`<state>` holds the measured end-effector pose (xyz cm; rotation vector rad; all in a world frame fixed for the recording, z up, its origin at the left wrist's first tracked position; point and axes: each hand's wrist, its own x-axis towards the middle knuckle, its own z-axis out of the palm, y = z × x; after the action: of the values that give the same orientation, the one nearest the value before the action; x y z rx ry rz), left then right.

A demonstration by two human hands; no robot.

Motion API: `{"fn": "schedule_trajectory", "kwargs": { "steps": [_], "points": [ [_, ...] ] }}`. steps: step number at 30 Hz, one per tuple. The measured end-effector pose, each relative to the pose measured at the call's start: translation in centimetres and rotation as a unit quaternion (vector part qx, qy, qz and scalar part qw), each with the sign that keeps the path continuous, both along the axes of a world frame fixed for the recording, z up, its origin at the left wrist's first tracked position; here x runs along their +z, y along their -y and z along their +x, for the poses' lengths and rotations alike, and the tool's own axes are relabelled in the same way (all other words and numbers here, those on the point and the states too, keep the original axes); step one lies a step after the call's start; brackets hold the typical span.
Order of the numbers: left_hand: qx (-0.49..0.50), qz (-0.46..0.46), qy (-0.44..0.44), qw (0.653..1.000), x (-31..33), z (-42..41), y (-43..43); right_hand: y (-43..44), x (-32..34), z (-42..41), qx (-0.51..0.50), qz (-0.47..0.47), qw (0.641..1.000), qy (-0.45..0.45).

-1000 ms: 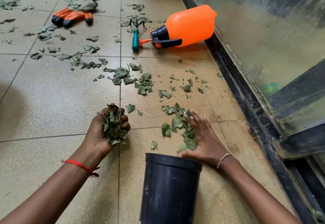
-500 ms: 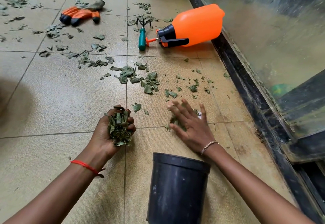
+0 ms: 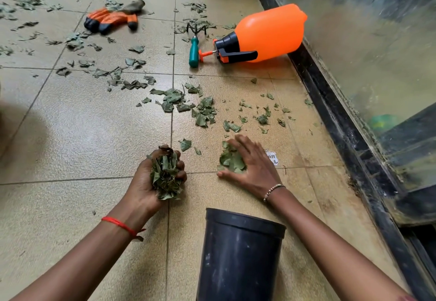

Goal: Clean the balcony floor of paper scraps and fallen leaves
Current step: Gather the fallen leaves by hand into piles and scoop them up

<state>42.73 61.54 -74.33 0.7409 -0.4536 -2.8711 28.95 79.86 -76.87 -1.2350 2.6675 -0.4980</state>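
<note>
Gathering is far from done: left hand (image 3: 147, 182) clutches a wad of leaves (image 3: 166, 176), right hand (image 3: 253, 167) presses flat, fingers spread, on a small pile (image 3: 230, 161) near the bucket (image 3: 243, 221); scattered leaves (image 3: 203, 111) litter beyond.

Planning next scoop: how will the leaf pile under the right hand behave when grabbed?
Probably light and floppy: the leaf pile is thin torn pieces. Likely to shed bits, being loose. Should compress, like the wad in the left hand.

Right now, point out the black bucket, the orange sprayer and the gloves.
black bucket (image 3: 240, 265), head view, outer wall.
orange sprayer (image 3: 271, 31), head view, tank side.
gloves (image 3: 109, 18), head view, orange fingers.
</note>
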Motion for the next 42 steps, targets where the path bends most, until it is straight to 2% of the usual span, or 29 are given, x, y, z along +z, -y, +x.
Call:
{"fn": "schedule_trajectory", "kwargs": {
  "steps": [5, 7, 11, 15, 18, 22, 24, 26, 29, 34, 36, 42],
  "points": [
    [0.000, -0.002, 0.008, 1.000, -0.1, 0.3, 0.5, 1.4, 0.5, 0.0, 0.112, -0.027, 0.993, 0.028],
    [0.001, 0.001, 0.006, 1.000, -0.2, 0.5, 0.6, 2.4, 1.0, -0.4, 0.163, -0.022, 0.986, 0.001],
    [-0.002, 0.003, 0.009, 1.000, -0.5, 0.8, 0.8, 4.9, 2.1, -0.9, 0.251, 0.061, 0.965, -0.040],
    [-0.005, -0.008, 0.043, 0.999, -0.4, 0.7, 0.5, 6.3, 1.7, -0.8, 0.286, 0.114, 0.950, -0.055],
    [-0.010, 0.000, 0.024, 1.000, -0.2, 0.4, 0.5, 5.7, 1.4, -0.3, 0.271, 0.078, 0.959, -0.035],
    [-0.018, -0.005, 0.014, 1.000, -0.1, 0.5, 0.3, 2.3, 0.7, 0.0, 0.203, -0.107, 0.966, -0.119],
    [-0.027, -0.003, 0.014, 1.000, -0.1, 0.5, 0.1, 0.5, 0.5, 0.3, 0.133, -0.145, 0.974, -0.108],
    [-0.030, -0.002, 0.022, 0.999, -0.2, 0.5, -0.1, -0.4, 0.3, 0.7, 0.072, -0.102, 0.990, -0.058],
    [-0.031, -0.008, 0.039, 0.999, 0.3, 0.2, -0.7, 0.0, -0.4, 1.2, 0.039, -0.007, 0.999, 0.004],
    [-0.053, -0.032, 0.037, 0.997, 0.9, -0.1, -1.1, 2.3, -0.3, 1.2, 0.010, 0.018, 1.000, 0.012],
    [-0.045, -0.017, 0.028, 0.998, 0.6, -0.2, -1.1, 2.7, 0.1, 1.3, 0.011, 0.018, 1.000, 0.012],
    [-0.032, -0.011, 0.026, 0.999, 0.7, -0.9, -1.3, 2.3, 0.1, 1.0, 0.135, -0.078, 0.988, 0.017]
  ]
}}
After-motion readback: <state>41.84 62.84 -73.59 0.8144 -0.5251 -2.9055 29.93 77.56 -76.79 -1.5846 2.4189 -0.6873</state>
